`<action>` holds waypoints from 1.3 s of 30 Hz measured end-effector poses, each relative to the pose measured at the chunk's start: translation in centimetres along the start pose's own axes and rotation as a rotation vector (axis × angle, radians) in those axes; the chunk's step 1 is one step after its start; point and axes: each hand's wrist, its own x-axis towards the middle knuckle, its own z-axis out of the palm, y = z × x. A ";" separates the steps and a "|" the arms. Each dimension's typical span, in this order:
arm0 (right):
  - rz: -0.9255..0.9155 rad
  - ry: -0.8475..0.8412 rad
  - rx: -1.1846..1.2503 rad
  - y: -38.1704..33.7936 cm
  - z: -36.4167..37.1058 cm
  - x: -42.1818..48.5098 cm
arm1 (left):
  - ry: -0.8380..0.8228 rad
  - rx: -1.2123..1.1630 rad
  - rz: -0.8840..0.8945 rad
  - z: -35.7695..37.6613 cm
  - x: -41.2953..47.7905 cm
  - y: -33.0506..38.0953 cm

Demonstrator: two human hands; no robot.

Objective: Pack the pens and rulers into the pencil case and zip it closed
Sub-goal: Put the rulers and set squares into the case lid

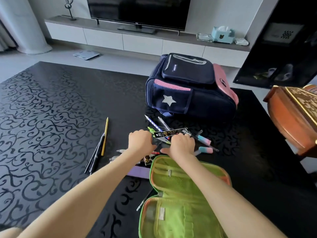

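A green pencil case (185,189) lies unzipped and spread open at the near right of the black table. Just beyond it is a loose pile of pens (160,125) and a black ruler (171,133) with printed marks. My left hand (141,142) grips the ruler's left end and my right hand (182,143) curls over its right part and the pens under it. Pastel pink-and-blue pens (205,149) stick out to the right. A yellow pencil (105,136) and dark pens (96,155) lie apart on the left. One pen (145,200) lies beside the case.
A navy and pink backpack (188,88) with a silver star stands behind the pile. A purple strip (139,172) lies left of the case. A wooden chair (291,117) stands at the table's right edge. A TV cabinet runs along the far wall.
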 end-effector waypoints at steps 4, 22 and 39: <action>-0.018 -0.061 -0.004 0.2 0.2 1.5 | -0.030 -0.020 0.042 0.9 1.8 0.9; -0.113 -0.233 0.121 1.8 -0.4 1.5 | -0.134 0.378 0.273 0.2 2.4 0.7; -0.260 -0.217 0.143 2.2 -0.3 1.0 | -0.115 -0.151 -0.073 0.7 4.2 0.8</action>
